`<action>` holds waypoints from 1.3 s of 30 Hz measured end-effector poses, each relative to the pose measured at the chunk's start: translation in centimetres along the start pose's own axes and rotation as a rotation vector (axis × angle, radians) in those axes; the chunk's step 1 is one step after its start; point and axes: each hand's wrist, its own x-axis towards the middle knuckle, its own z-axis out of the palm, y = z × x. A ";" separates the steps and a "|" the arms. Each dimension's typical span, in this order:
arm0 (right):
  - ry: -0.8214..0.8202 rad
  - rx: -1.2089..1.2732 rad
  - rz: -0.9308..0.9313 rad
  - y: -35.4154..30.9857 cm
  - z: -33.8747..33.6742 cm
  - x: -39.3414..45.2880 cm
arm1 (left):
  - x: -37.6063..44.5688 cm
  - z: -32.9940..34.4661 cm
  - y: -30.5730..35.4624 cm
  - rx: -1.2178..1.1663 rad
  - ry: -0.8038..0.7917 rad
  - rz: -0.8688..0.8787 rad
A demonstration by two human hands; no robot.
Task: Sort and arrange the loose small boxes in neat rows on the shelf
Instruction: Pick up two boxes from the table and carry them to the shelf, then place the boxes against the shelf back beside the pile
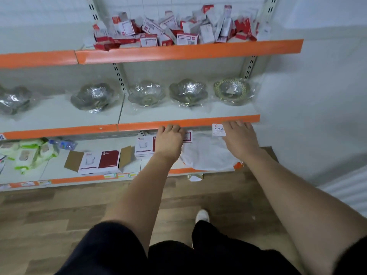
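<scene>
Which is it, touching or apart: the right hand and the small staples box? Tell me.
Touching. In the head view the right hand holds the staples box at its edge, with no gap visible between them.

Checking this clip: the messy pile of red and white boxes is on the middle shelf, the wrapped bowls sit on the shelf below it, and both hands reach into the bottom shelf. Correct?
Not quite. In the head view the pile of boxes is on the top shelf, not the middle one. The bowls do sit on the shelf below it, and the left hand and right hand do reach into the bottom shelf.
</scene>
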 end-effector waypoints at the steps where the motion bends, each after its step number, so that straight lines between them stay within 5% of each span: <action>1: 0.043 0.046 -0.002 0.7 -0.3 1.8 | 2.0 -0.8 -0.1 -0.024 0.060 0.013; 9: 0.392 0.121 -0.001 5.5 -5.7 16.3 | 16.1 -6.8 -0.9 -0.095 0.547 0.010; 14: 0.476 0.201 0.013 7.9 -8.9 22.6 | 23.0 -11.5 -2.6 -0.071 0.635 0.043; 27: 0.264 0.173 0.003 10.0 -14.3 36.6 | 38.0 -19.5 -10.4 -0.110 0.260 0.108; 39: -0.054 0.152 0.040 8.1 -15.0 42.1 | 45.7 -17.8 -13.3 -0.240 -0.167 0.240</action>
